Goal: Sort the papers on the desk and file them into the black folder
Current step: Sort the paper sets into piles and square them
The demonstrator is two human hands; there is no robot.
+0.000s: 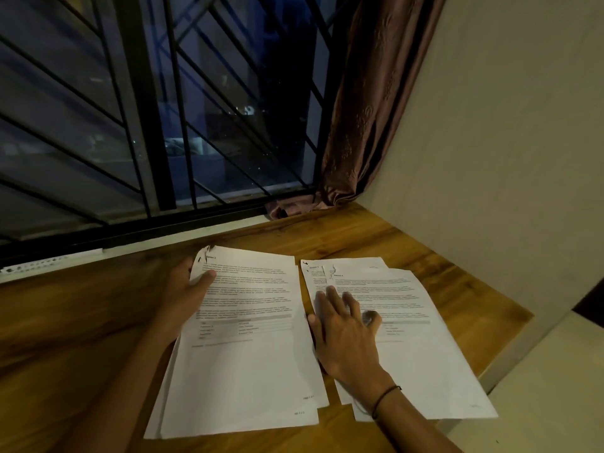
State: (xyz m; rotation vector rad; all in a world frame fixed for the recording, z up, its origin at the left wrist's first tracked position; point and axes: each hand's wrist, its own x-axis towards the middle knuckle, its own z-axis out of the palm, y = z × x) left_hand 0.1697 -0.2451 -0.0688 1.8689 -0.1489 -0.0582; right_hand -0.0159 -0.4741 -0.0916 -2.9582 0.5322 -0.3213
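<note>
Papers (255,354) are laid in two stacks; one is pinched by the left hand (186,289), one flattened under the right hand (346,335); none seems filed.

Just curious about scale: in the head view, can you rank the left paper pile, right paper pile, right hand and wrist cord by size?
1. left paper pile and right paper pile: they look alike, so not ranked
2. right hand
3. wrist cord

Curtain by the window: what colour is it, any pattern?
The curtain is dusty brownish-pink with a faint embossed motif, seen in the head view.
</note>
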